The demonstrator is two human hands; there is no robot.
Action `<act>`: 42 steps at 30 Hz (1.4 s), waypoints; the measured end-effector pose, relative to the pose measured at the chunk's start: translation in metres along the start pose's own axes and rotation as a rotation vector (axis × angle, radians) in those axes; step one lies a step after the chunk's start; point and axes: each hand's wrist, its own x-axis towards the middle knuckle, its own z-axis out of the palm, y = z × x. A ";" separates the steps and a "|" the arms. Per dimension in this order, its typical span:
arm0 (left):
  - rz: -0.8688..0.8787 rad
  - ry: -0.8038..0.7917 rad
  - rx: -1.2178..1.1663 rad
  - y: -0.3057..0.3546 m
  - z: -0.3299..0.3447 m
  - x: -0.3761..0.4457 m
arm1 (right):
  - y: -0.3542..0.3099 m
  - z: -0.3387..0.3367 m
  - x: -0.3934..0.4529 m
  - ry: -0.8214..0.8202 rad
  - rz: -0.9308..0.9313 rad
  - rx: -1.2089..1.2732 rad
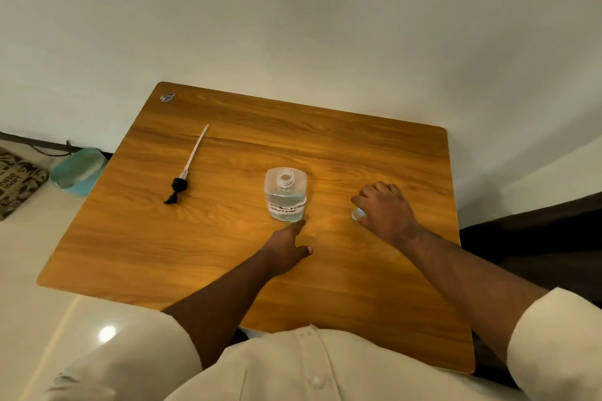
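Note:
A clear plastic bottle (285,194) stands upright and uncapped in the middle of the wooden table (228,264), with some clear liquid and a handwritten label. My left hand (288,249) reaches toward its base, fingers straight, fingertips at or just short of the bottle. My right hand (384,208) curls over a small clear glass-like object (357,214), mostly hidden under the palm. A black pump head with a long white tube (186,172) lies on the table's left part.
A teal bowl-shaped container (78,171) sits on the floor left of the table, beside a printed bag (16,181). The wall runs close behind the table. A small sticker (167,97) marks the far left corner.

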 end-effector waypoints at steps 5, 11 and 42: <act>-0.041 -0.003 -0.042 -0.037 -0.027 -0.012 | -0.047 0.004 -0.018 -0.035 -0.037 0.120; -0.065 0.058 -0.036 -0.089 -0.083 -0.023 | -0.141 -0.004 0.007 -0.123 -0.077 0.281; -0.194 0.248 0.028 -0.252 -0.230 -0.048 | -0.333 -0.044 0.229 -0.085 -0.529 0.158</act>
